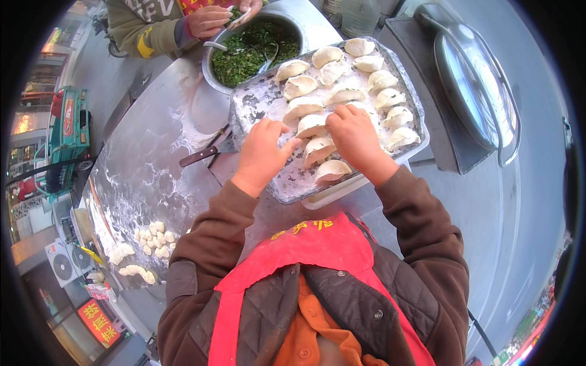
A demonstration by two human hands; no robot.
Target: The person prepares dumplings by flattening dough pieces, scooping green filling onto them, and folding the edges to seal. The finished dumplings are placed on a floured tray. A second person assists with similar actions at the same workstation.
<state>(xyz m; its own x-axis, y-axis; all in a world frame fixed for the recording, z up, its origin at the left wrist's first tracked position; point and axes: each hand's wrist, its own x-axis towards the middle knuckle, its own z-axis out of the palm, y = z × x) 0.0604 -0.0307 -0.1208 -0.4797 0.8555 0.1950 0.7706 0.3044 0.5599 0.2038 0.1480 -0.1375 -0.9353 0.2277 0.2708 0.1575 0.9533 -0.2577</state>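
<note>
Rows of pale filled dumplings (pixel 331 170) lie on a floured, worn metal tray (pixel 293 193). My left hand (pixel 265 148) is over the tray's left part, its thumb and fingers apart with nothing between them, left of a dumpling (pixel 312 125). My right hand (pixel 350 130) is over the middle of the tray, its fingertips bent down at the dumplings there; whether they grip one is hidden by the hand. A metal pot (pixel 300 34) of chopped green filling (pixel 249 52) with utensils in it stands beyond the tray.
Across the metal table (pixel 151 137), a person's hands (pixel 208 20) hold a wrapper with filling beside the pot. A wooden-handled knife or scraper (pixel 198 156) lies left of the tray. Dough pieces (pixel 155 238) and a rolling pin (pixel 101 209) lie farther left. A large round metal lid (pixel 474 87) is at the right.
</note>
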